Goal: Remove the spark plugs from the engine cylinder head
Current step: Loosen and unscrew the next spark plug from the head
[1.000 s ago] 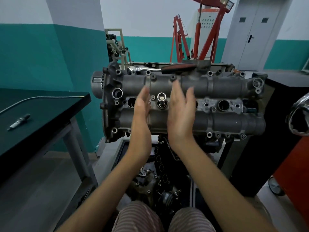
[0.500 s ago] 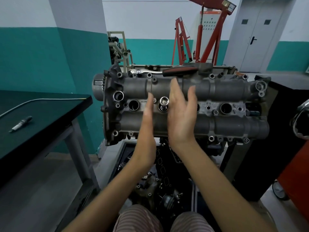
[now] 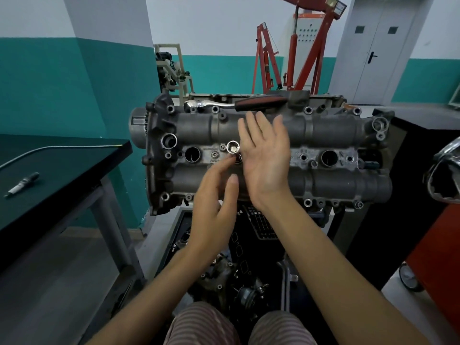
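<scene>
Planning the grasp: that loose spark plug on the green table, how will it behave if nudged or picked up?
The spark plug lies on its side, and its slim round body would probably roll across the flat table if nudged. It looks rigid and small, so likely light to lift. Its pale end may be ceramic, hence possibly brittle.

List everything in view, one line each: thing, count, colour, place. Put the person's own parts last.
Cast metal engine cylinder head: one, grey, centre, on a stand.
Shiny socket extension: one, silver, standing in the second plug well from the left.
Open spark plug wells: two visible, dark, one far left, one right.
Ratchet wrench with black and red handle: one, chrome, lying along the head's far edge.
Removed spark plug: one, dark with a white end, on the dark green table at left.
Engine hoist: one, red, behind.
Double door: one, grey, back right.
Left hand: fingertips at the extension's base.
Right hand: open, palm beside the extension.
</scene>
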